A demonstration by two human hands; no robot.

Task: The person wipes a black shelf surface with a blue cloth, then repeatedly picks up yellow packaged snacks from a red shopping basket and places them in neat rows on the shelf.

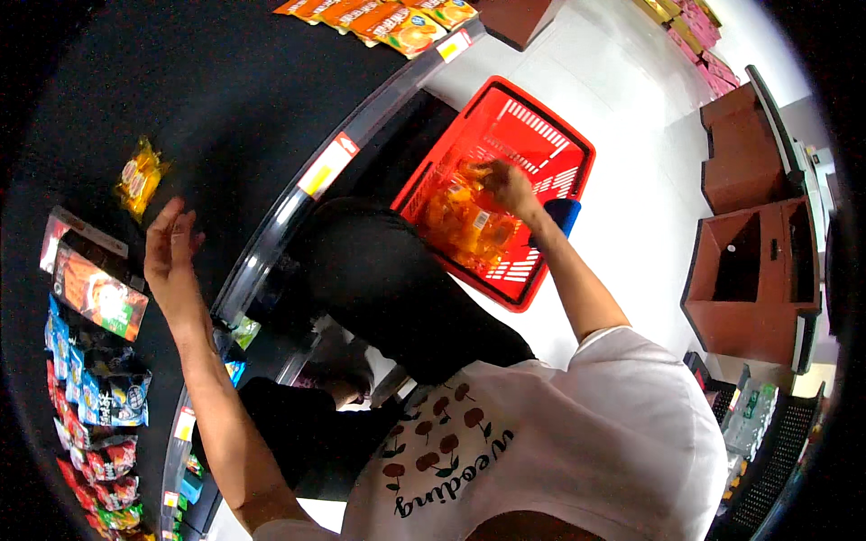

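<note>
My left hand (176,251) is over the black shelf (216,99), its fingers loosely bent and apart with nothing in them. Just beyond its fingertips lies a small yellow packet (140,178), not touched. My right hand (508,187) reaches down into a red plastic shopping basket (582,149) with a blue handle part (561,219). Its curled fingers are closed at the top of an orange see-through packet (474,176); the fingertips are partly hidden. Several orange and yellow packets (465,225) lie together in the basket below that hand.
Boxed packs (99,293), blue packets (113,397) and red packets (113,460) line the shelf's left end. Orange packets (410,32) lie at its far end. A price-tag rail (298,189) edges the shelf. Brown cabinets (749,270) stand across the white floor (631,180).
</note>
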